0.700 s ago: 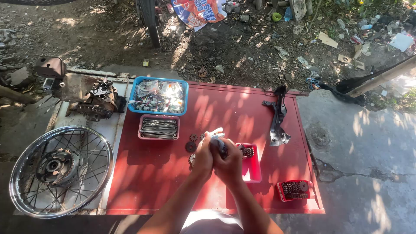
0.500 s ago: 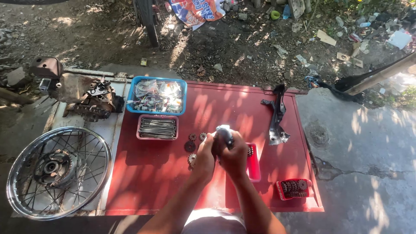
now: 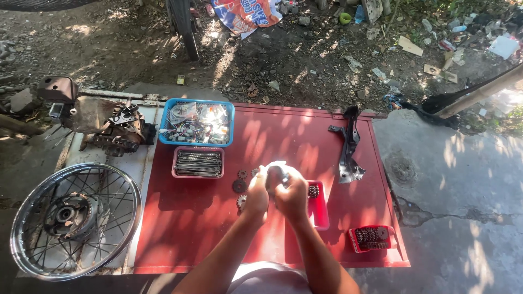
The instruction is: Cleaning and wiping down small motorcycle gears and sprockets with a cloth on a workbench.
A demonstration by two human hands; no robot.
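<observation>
Gripping a small metal part [image 3: 279, 167] between both hands [image 3: 277, 191].

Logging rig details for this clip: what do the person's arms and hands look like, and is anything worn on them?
Both forearms are bare from elbow to wrist: no sleeves show. The left hand and right hand are bare too, with no gloves; no watch, band or ring can be made out. Patchy sunlight and leaf shadow fall across them.
</observation>
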